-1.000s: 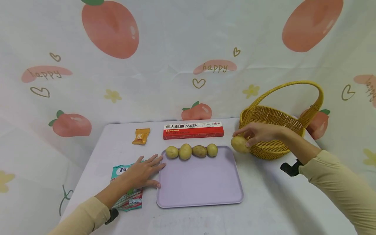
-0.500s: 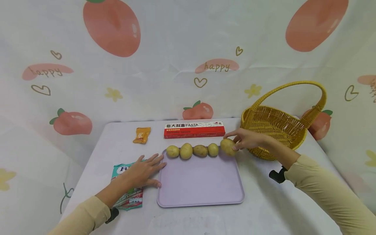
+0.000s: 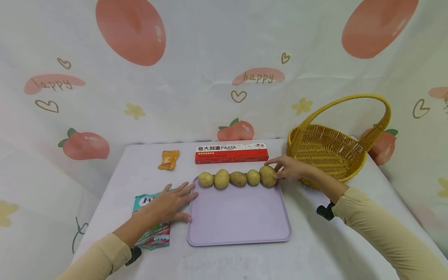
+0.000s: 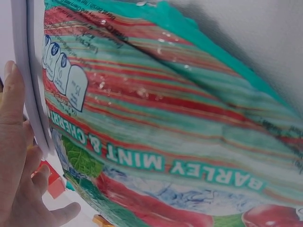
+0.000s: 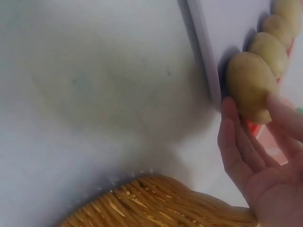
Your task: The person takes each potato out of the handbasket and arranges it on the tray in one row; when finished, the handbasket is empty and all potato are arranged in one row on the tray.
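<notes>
A row of several potatoes (image 3: pixel 221 179) lies along the far edge of the lilac tray (image 3: pixel 239 217). At the row's right end, in the tray's far right corner, my right hand (image 3: pixel 291 168) grips the last potato (image 3: pixel 268 176) between thumb and fingers. The right wrist view shows that potato (image 5: pixel 250 85) close up, beside its neighbours. My left hand (image 3: pixel 171 205) rests with spread, straight fingers at the tray's left edge. Under the left wrist lies a green and red snack bag (image 4: pixel 156 104), printed "Barley Mint & Cherry", partly hidden by the forearm.
A yellow wicker basket (image 3: pixel 325 149) with a tall handle stands at the back right, just beyond my right hand. A red and white pasta box (image 3: pixel 231 153) lies behind the tray. The small orange packet (image 3: pixel 168 160) is at the back left.
My right hand has moved left from beside the basket, bringing the potato to the right end of the row on the tray. The left hand has stayed in place.
</notes>
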Available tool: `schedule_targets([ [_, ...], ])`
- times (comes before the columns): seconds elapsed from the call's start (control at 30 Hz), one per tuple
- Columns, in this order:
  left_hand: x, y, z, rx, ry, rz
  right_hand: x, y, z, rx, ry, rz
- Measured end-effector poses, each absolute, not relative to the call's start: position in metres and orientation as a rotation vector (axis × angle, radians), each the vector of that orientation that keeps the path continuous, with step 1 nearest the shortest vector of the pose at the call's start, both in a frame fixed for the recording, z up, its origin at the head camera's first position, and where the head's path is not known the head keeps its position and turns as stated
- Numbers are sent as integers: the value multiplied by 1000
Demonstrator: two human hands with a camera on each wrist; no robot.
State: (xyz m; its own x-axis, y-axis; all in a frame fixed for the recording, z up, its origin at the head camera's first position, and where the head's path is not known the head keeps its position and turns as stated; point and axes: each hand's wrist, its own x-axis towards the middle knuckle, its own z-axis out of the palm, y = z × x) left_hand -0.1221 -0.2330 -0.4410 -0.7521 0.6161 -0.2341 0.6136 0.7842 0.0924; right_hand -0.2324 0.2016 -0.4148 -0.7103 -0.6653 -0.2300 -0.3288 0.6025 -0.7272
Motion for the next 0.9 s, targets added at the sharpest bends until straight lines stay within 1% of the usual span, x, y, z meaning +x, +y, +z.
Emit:
schedule_targets([
  [0.23,-123,-234,-442,957,2719,24,-228,202,-412,-779,2401,-849],
  [0.37,-123,-234,-444,962,2723,16,-223,204,-404,-768,2411,-810],
  [0.63,-122,-236,-445,910,2726,9,-209,221,-364,-742,2409,-846],
  [0.9,-118,-241,-434,896,2754,26,-203,262,-334,-789,2527,-874],
])
